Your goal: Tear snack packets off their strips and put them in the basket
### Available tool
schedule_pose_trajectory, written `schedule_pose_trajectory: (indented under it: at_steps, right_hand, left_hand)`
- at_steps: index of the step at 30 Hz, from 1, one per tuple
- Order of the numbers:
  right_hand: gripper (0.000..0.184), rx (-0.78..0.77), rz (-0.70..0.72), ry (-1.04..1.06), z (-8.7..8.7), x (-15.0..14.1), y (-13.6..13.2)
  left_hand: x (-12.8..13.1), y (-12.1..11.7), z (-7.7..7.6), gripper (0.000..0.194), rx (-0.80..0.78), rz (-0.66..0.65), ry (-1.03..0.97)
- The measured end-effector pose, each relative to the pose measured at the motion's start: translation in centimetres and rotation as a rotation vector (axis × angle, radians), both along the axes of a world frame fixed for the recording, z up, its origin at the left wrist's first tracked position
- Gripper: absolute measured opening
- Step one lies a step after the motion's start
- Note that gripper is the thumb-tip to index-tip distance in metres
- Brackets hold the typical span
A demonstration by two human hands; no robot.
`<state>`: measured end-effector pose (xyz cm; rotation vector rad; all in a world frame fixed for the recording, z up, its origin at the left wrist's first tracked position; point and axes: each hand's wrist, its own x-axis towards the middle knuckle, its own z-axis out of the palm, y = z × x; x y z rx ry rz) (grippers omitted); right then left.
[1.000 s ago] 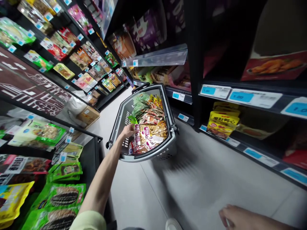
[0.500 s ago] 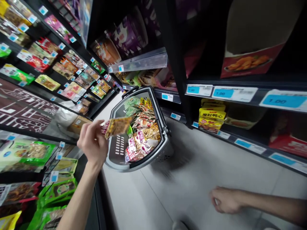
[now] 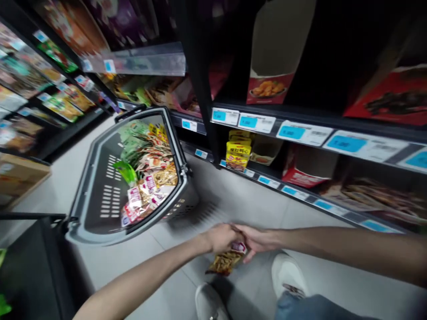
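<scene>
Packet hangs over grey floor near shelves.

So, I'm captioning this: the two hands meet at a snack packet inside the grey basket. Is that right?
Not quite: the head view shows the snack packet outside the grey basket, above the floor. The rest stands: the left hand and right hand meet at it.

Floor, grey: shopping basket, 9 o'clock; white shoes, 5 and 6 o'clock
Bottom shelf, black: yellow packets, red carton, around 3 o'clock
</scene>
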<state>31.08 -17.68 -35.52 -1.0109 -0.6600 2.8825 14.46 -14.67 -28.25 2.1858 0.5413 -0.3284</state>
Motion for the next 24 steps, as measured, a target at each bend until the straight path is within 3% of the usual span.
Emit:
schedule_pose_trajectory:
  at_steps: [3,5,8,12,15,18,21,24]
  right_hand:
    - [0.081,0.005,-0.043,-0.049,0.3,1.7,-0.9]
    - [0.070,0.042,-0.027,-0.057,0.6,2.5,-1.5]
    - [0.054,0.117,0.019,-0.024,1.1,2.8,-2.2]
    - [0.057,0.196,0.020,-0.090,1.2,1.5,-2.5]
    - [0.061,0.259,-0.103,-0.188,0.9,0.6,-1.9]
    - [0.060,0.301,-0.239,-0.286,0.7,0.6,-0.8]
    - [0.058,0.350,-0.273,-0.330,0.5,1.2,0.1]
    - [0.058,0.373,-0.223,-0.331,0.3,2.0,0.1]
  left_hand:
    - [-1.5,0.1,-3.8,0.020,-0.154,0.405,-0.046]
    - [-2.3,0.2,-5.1,0.024,-0.258,0.693,-0.124]
    - [-2.9,0.4,-5.9,0.036,-0.453,1.020,-0.200]
    - [-3.2,1.0,-5.6,0.051,-0.662,1.280,-0.243]
    - [-3.5,1.1,-5.4,0.053,-0.842,1.312,-0.365]
    - [-3.8,0.5,-5.6,0.057,-0.989,1.168,-0.413]
    - [-3.8,-0.6,-6.0,0.061,-1.008,1.075,-0.424]
    - [-3.5,-1.5,-6.5,0.060,-0.989,1.091,-0.426]
